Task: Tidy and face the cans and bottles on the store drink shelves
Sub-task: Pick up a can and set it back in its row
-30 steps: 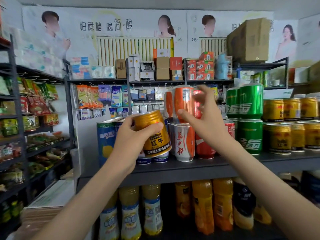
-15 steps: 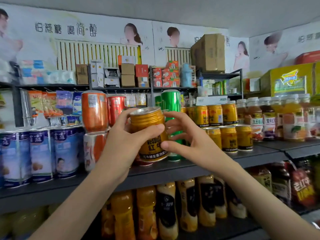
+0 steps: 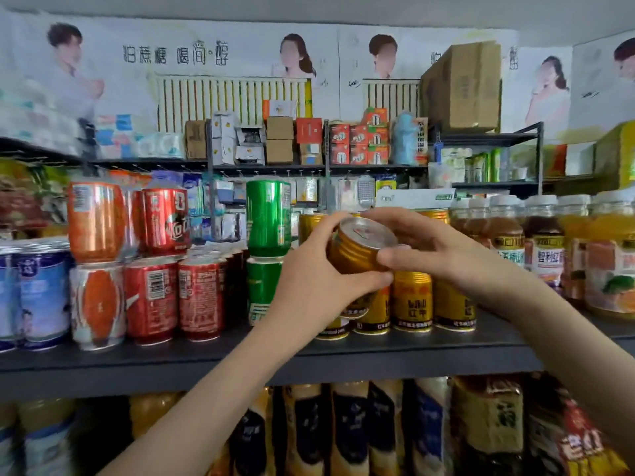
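Note:
A gold energy-drink can (image 3: pixel 360 247) is tilted toward me, its silver top showing, above the row of gold cans (image 3: pixel 412 300) on the dark shelf (image 3: pixel 343 355). My left hand (image 3: pixel 319 280) grips it from the left and below. My right hand (image 3: pixel 433 249) holds it from the right, fingers curled over its top and side. Left of them stand stacked green cans (image 3: pixel 268 218), red cans (image 3: pixel 199 297), orange cans (image 3: pixel 96 221) and blue-white cans (image 3: pixel 37 290).
Juice bottles with white caps (image 3: pixel 543 242) fill the shelf's right part. Bottles (image 3: pixel 347 427) stand on the lower shelf. Boxes (image 3: pixel 357 146) and a large carton (image 3: pixel 464 87) sit on the rear rack under wall posters.
Both hands carried the gold can to the right, over the row of gold cans, and tipped its top toward me. My right hand now wraps the can. The view shifted right.

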Tool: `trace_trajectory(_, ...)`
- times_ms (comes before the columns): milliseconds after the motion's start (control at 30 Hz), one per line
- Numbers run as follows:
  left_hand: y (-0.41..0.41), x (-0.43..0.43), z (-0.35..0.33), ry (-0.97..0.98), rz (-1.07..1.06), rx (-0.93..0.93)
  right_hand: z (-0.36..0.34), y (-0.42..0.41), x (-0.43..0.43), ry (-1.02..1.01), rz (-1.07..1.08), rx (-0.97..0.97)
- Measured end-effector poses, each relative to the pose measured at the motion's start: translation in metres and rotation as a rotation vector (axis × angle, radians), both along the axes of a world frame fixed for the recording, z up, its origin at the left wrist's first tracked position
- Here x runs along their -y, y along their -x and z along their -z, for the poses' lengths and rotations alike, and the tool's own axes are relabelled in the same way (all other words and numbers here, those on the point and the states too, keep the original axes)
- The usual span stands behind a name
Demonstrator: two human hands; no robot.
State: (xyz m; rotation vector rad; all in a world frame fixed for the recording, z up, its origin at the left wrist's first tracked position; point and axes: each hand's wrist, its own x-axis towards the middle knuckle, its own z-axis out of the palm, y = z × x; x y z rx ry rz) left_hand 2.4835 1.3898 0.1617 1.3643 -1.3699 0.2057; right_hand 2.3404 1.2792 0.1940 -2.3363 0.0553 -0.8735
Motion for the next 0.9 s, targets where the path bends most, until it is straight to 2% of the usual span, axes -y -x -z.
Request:
trace_trajectory(100,0.000,0.007,-0.009,-0.020,-0.032,0.088,-0.014,-0.013,0.003,0.162,0.132,-0.030)
trace_trajectory(267,-0.021,-0.001,-0.034,-0.092,-0.132,0.193,-0.045,-0.031,0.014,0.167,0.090,0.029)
trace_trajectory(333,-0.036,-0.009,-0.045,0.020,-0.254,0.245,-0.058,-0.044,0.023,0.160,0.091,0.030)
trace_trajectory(433,-0.065,-0.012,-0.056,0.176,-0.428,0.296,-0.069,-0.069,0.039,0.259,0.164,0.016)
trace_trajectory(600,-0.102,0.011,-0.063,-0.009,-0.580,0.351,-0.069,-0.108,0.062,0.358,0.271,-0.043)
trace_trajectory(667,-0.111,0.018,-0.062,-0.050,-0.558,0.356,-0.067,-0.119,0.070,0.395,0.304,-0.063)
trace_trajectory(900,-0.121,0.024,-0.052,-0.020,-0.471,0.397,-0.059,-0.148,0.085,0.521,0.437,-0.123)
